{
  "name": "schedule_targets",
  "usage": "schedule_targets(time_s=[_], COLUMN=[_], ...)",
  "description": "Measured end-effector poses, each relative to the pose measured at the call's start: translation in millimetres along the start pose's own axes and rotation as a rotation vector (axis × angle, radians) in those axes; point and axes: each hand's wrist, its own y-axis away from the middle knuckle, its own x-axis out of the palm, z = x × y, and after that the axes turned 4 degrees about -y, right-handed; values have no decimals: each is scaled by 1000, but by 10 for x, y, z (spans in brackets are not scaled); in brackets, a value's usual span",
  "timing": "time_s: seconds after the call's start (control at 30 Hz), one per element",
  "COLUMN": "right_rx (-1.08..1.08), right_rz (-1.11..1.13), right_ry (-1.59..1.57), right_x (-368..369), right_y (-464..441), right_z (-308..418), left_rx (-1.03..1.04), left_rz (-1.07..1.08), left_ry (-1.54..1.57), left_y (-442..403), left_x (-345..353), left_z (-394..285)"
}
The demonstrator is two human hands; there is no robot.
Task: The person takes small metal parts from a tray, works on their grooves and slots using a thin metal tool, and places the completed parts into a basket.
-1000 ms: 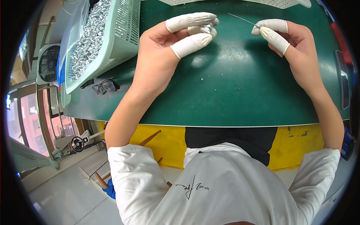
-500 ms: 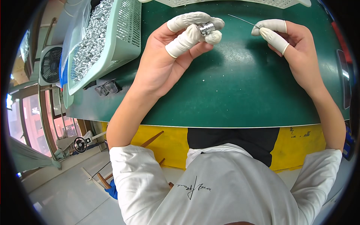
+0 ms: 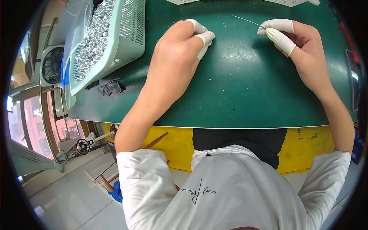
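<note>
My left hand [image 3: 178,50] is turned back-up over the green table [image 3: 237,99], left of centre, with white finger cots on its closed fingertips. Whatever lies under or between those fingers is hidden. To the right, my right hand [image 3: 299,44], also in white finger cots, pinches a thin metal needle [image 3: 247,20] between thumb and forefinger. The needle points up and to the left, its tip free in front of the hand.
A light green basket [image 3: 115,57] full of small metal parts [image 3: 94,42] stands at the left. Near it lie dark-framed glasses [image 3: 111,88]. Another pale basket [image 3: 184,1] is at the far edge. A dark phone-like object [image 3: 352,78] lies far right.
My left hand has rolled from palm-up to back-up and drawn slightly left. The ridged metal cylinder it held is out of sight. My right hand and the needle stay almost still.
</note>
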Motion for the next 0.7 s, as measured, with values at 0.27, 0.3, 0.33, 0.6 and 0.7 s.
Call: schedule_targets(time_s=[0.27, 0.3, 0.33, 0.6, 0.7], right_rx=[-48, -47, -43, -118, -125], right_rz=[5, -5, -14, -18, -18], right_ry=[2, 0, 0, -44, -27], right_x=[8, 8, 21, 68, 69], right_y=[17, 21, 26, 29, 13], right_z=[-2, -10, -13, 18, 6], left_rx=[151, 68, 47, 14, -100], left_rz=[-447, -436, -287, -209, -11], left_ry=[11, 13, 20, 0, 79], left_y=[-136, -146, -119, -72, 16], left_x=[-106, -188, -163, -119, -63], left_z=[196, 180, 173, 88, 100])
